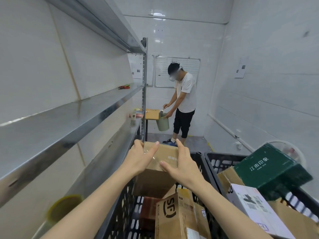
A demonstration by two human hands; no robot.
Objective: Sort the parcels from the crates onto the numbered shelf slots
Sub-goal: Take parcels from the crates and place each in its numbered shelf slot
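Observation:
A tall brown cardboard parcel (156, 181) stands upright at the far end of the black crate (120, 209) below me. My left hand (140, 156) grips its top left edge and my right hand (179, 163) grips its top right edge. Closer to me in the same crate stands a brown parcel marked SF (174, 216), with a dark red box (148, 209) beside it. A second black crate (222, 161) on the right holds a dark green box (269, 169), a white box (255, 206) and brown cartons. The metal shelf (65, 131) runs along the left wall.
Another person (184, 100) stands at the far end of the room beside a small wooden table (151, 114), holding a pale green bucket (163, 122). A cup (133, 114) stands on the lower shelf, red-handled tools (124, 87) lie on the middle one, and a yellow tape roll (63, 207) sits near me.

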